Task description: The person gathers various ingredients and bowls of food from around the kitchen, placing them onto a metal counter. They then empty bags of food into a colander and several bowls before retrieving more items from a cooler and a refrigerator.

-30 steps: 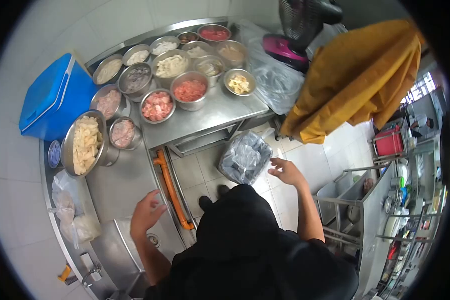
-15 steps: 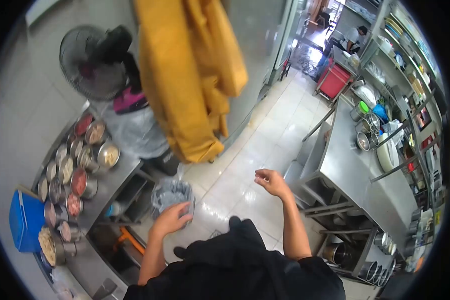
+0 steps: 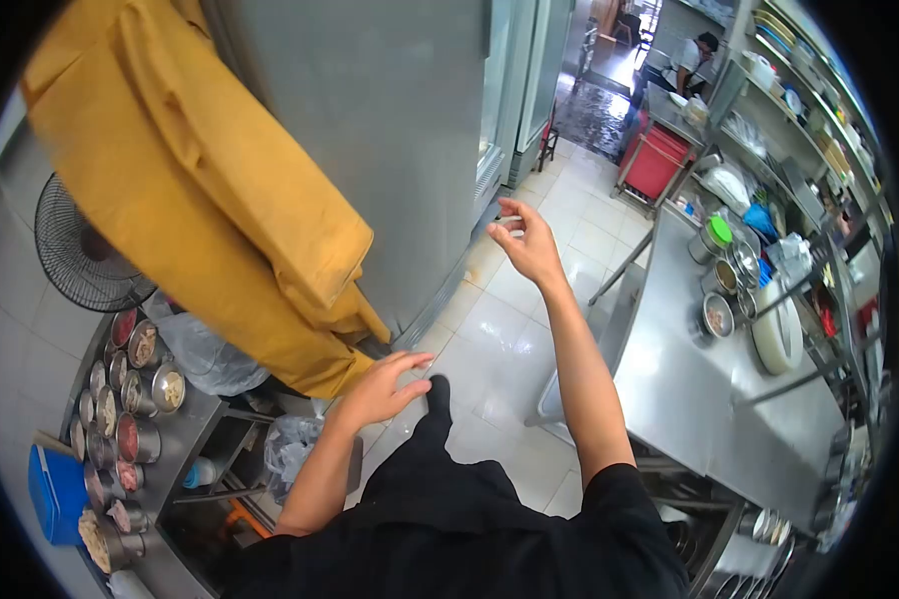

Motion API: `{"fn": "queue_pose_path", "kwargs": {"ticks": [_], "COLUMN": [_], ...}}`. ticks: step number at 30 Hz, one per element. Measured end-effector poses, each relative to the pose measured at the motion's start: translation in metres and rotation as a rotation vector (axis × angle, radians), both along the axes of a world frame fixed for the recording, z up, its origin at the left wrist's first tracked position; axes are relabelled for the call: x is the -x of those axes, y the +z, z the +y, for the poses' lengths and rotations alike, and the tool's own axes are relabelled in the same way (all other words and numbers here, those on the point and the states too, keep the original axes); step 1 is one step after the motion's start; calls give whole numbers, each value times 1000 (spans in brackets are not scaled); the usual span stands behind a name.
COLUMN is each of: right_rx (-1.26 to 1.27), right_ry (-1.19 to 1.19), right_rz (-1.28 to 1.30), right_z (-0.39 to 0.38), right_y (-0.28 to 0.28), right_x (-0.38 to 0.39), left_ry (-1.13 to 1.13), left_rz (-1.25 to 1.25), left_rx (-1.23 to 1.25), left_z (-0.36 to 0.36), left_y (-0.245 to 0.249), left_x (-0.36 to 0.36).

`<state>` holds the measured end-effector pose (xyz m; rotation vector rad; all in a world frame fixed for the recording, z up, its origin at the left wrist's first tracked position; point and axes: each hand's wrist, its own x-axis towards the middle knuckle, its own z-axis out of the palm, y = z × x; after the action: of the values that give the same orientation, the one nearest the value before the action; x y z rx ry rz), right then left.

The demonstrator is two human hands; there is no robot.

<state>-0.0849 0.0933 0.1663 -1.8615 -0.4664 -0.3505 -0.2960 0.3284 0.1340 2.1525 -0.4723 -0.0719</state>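
Observation:
My left hand point(image 3: 383, 389) hangs over the tiled floor with its fingers stretched out and nothing in it. Just beyond it is the lower end of a yellow tarp-like cloth point(image 3: 240, 200), which hangs beside a grey metal cabinet point(image 3: 390, 130). My right hand point(image 3: 525, 241) is farther forward, raised over the aisle. Its fingers are loosely curved, the thumb apart from them, and it holds nothing. A lined bin point(image 3: 295, 449) stands below and left of my left hand.
On the left, a steel counter point(image 3: 185, 439) bears several metal pots of food and a blue box point(image 3: 55, 494). To the right runs a steel table point(image 3: 669, 379) with pots and a white tub point(image 3: 777, 327). A person point(image 3: 684, 65) sits beyond a red bin point(image 3: 654, 162).
My view has moved forward along the aisle. The yellow cloth now sits farther left and the cabinet shows more. My right hand has risen forward; both hands remain empty.

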Motion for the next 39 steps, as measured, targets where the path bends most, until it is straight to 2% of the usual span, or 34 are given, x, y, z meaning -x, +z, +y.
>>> {"fn": "queue_pose_path", "kwargs": {"ticks": [2, 4, 5, 6, 7, 8, 9, 10, 11, 13, 15, 17, 20, 22, 23, 24, 25, 26, 27, 28, 29, 30, 31, 32, 33, 35, 37, 38, 39], "right_rx": [-29, -28, -99, -170, -83, -71, -135, -108, -78, -260, -254, -260, -210, -213, -256, -239, -305, -382, -338, -321, -286, -305, -355, -289, -323, -376, -407, -422, -440], "right_ry": [23, -50, -61, -103, -167, -226, -252, -254, -247, 119, 191, 281, 455, 559, 593, 641, 688, 753, 775, 799, 847, 881, 913, 953, 958, 1086, 1240, 1508, 1765], "right_rz": [-23, -87, -6, 2, -25, -6, -56, -71, -91, -7, 69, 144, 189, 143, 107, 136, 131, 142, 141, 99, 108, 86, 100, 123, 82, 170, 129, 123, 105], "right_z": [3, 9, 15, 21, 24, 29, 37, 44, 44, 41, 33, 29, 24, 27, 30, 26, 25, 28, 23, 19, 17, 16, 15, 2, -7, -35, -71, -91, -103], "right_y": [-5, -7, 1, -3, 4, 9, -4, -6, -3, 12, 3, -6, -13, -16, -21, -23, -22, -23, -21, -15, -14, -15, -17, -12, -15, -17, -24, -30, -38], "right_x": [-62, -135, -164, -203, -234, -265, -309, -336, -359, -382, -411, -436, -466, -478, -481, -486, -489, -487, -492, -496, -501, -505, -502, -499, -491, -479, -468, -465, -463], "left_ry": [77, 166, 211, 274, 325, 324, 374, 268, 235, 370, 350, 476, 518, 533, 715, 783, 824, 878, 1074, 1300, 1427, 1365, 1493, 1867, 1864, 2008, 1798, 1851, 1766], "left_rz": [134, 245, 301, 321, 345, 485, 666, 616, 619, 730, 688, 700, 680, 482, 308, 184, -11, -240, -442, -609, -739, -832, -882, -900, -988, -907, -1264, -1320, -1331], "left_rx": [80, 116, 112, 79, 61, -111, -144, -258, -254, -193, -163, -64, -56, -47, 54, 411, 468, 295, 225, 230, 337, 299, 139, -63, -242, -246, -3, 46, 218], "left_z": [10, 23, 29, 40, 46, 64, 57, 68, 62, 45, 26, -5, -27, -35, -53, -85, -104, -124, -145, -172, -202, -212, -210, -232, -237, -264, -298, -320, -347], "left_y": [-42, -92, -120, -162, -193, -239, -230, -255, -260, -264, -242, -210, -220, -218, -190, -119, -74, -11, 29, 66, 108, 133, 143, 167, 179, 178, 178, 173, 163], "left_x": [-21, -41, -51, -60, -71, -85, -102, -120, -140, -182, -225, -265, -311, -333, -352, -387, -414, -442, -466, -495, -536, -569, -588, -619, -617, -586, -561, -529, -470]}}
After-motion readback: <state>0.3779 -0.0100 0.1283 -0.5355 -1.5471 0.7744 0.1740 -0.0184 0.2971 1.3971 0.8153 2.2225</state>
